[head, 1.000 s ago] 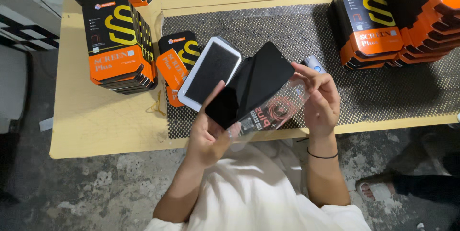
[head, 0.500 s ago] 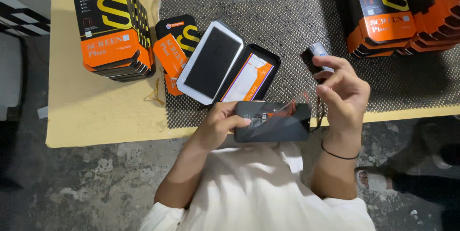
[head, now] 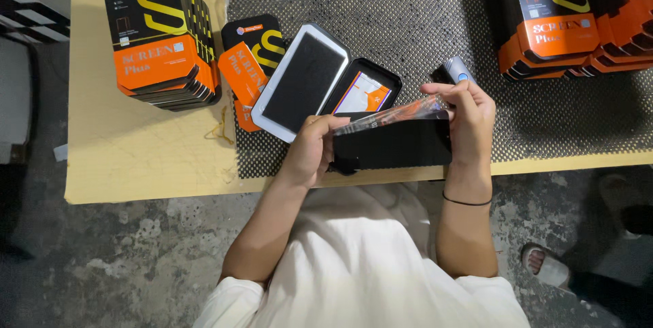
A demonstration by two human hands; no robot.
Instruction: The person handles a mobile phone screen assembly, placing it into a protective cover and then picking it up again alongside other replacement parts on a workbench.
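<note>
Head view: left hand (head: 314, 154) and right hand (head: 469, 114) each pinch shut on an end of a black glass screen protector (head: 394, 143) with its clear sleeve (head: 398, 113), held over the bench (head: 136, 158) edge. Looks mid-job: open black tray (head: 362, 90) and white alignment frame (head: 301, 81) wait on the mat; boxed stacks (head: 160, 36) untouched.

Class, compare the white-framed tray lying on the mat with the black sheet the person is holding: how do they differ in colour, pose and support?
The white-framed tray has a white border around a dark middle; the black sheet is dark all over. The tray lies on the mesh mat, tilted diagonally; the sheet is held level above the table edge. No hand touches the tray; the left hand and right hand grip the sheet's ends. Both are flat rectangles.
</note>
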